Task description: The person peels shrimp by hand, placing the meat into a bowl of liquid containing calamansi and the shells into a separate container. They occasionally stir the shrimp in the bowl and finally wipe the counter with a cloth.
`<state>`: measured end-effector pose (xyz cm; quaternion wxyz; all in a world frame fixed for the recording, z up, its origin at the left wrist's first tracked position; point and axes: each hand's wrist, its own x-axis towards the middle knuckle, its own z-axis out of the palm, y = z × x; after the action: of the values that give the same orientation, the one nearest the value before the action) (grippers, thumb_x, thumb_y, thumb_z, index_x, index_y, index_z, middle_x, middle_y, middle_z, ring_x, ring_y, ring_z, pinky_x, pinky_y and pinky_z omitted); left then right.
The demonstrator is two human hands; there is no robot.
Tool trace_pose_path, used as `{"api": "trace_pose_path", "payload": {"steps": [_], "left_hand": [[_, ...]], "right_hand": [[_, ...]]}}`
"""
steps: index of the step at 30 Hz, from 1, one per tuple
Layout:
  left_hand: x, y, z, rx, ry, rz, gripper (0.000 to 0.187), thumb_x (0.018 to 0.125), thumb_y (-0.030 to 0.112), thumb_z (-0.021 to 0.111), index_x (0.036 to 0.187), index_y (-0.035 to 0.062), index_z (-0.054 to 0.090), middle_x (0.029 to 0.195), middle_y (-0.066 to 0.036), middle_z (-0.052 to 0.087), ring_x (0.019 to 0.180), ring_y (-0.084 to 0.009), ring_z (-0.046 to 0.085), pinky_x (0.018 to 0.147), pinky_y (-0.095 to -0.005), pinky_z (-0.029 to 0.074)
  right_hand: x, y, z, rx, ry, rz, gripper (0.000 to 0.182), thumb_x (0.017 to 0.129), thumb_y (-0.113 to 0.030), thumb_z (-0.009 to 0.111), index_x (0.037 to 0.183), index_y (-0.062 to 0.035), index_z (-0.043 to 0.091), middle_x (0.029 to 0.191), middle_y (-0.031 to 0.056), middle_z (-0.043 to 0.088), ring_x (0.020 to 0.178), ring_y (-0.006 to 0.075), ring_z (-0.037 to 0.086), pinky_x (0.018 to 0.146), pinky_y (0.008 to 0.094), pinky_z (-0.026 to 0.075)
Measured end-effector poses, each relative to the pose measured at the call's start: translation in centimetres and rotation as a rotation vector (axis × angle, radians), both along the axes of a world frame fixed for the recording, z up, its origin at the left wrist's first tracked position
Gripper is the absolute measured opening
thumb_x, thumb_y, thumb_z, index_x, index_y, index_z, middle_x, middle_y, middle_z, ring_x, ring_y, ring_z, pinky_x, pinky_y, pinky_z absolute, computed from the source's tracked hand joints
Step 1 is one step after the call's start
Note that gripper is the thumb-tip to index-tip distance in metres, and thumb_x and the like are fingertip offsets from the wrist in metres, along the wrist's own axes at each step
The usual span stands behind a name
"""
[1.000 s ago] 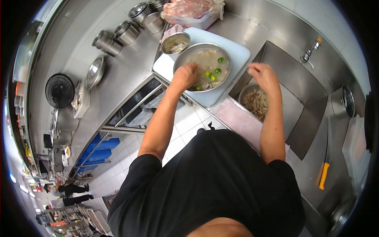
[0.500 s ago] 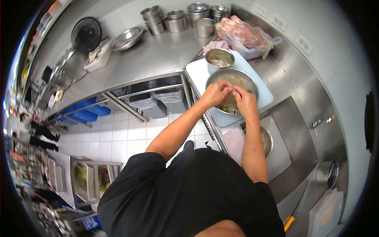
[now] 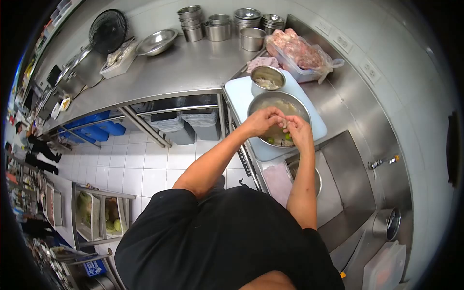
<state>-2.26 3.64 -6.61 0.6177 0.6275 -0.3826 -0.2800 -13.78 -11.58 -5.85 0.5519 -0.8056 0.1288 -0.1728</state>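
Note:
Over a steel bowl (image 3: 253, 102) of cloudy liquid, my left hand (image 3: 263, 121) and my right hand (image 3: 299, 133) meet with fingertips pinched together. A small pale piece seems to be between them, too small to name. Green limes or similar round green bits (image 3: 287, 137) float in the bowl below my right hand. The bowl stands on a pale blue cutting board (image 3: 316, 126). Just behind it is a smaller steel pot (image 3: 257, 90) with whitish pieces inside.
A plastic tub of raw meat (image 3: 304, 75) in a bag sits at the back right. Stacked steel pots (image 3: 217, 32) line the back counter. To the right are a sink (image 3: 348, 169) and its tap (image 3: 384, 162). Grey bins (image 3: 181, 133) stand under the counter. People are far left.
The whole view has shifted slightly. My hands stay together above the bowl, with the fingers moved a little; the right hand's fingertips now sit closer against the left's.

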Motion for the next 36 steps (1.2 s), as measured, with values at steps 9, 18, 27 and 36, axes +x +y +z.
{"api": "trace_pose_path", "payload": {"steps": [9,18,27,36], "left_hand": [[-0.3,0.6,0.7,-0.232,0.377,-0.01,0.024,0.097,0.02,0.06,0.118,0.0093,0.055,0.102,-0.001,0.068,0.092,-0.0075,0.063,0.073,-0.0215,0.047],[-2.0,0.5,1.8,-0.034,0.073,0.014,0.048,0.096,0.024,0.06,0.139,0.0041,0.051,0.103,-0.005,0.069,0.089,-0.0086,0.062,0.075,-0.0227,0.048],[-1.1,-0.8,2.5,0.113,-0.022,0.16,0.035,0.09,0.034,0.069,0.106,0.0027,0.067,0.087,0.0,0.069,0.08,-0.0085,0.062,0.072,-0.0247,0.048],[-0.9,-1.5,2.9,-0.065,0.401,0.077,0.026,0.092,0.037,0.066,0.1,0.0125,0.066,0.089,0.005,0.063,0.085,-0.0063,0.057,0.071,-0.024,0.045]], "right_hand": [[0.5,0.9,0.6,0.139,-0.14,0.003,0.021,0.094,-0.011,0.053,0.107,-0.0005,0.065,0.085,0.0023,0.068,0.072,0.0089,0.061,0.064,0.0255,0.048],[-0.1,1.1,1.8,-0.381,-0.194,-0.135,0.017,0.087,-0.015,0.063,0.099,-0.0032,0.065,0.093,0.0125,0.062,0.086,0.0287,0.062,0.076,0.0384,0.05],[-0.8,1.0,1.4,-0.53,-0.162,-0.233,0.018,0.086,-0.019,0.063,0.097,-0.0047,0.065,0.094,0.0142,0.064,0.09,0.0349,0.06,0.079,0.0425,0.049],[-1.3,1.4,3.5,-0.34,-0.053,-0.059,0.024,0.089,-0.026,0.062,0.086,-0.0014,0.063,0.086,0.0169,0.063,0.08,0.0364,0.06,0.072,0.0418,0.047]]}}
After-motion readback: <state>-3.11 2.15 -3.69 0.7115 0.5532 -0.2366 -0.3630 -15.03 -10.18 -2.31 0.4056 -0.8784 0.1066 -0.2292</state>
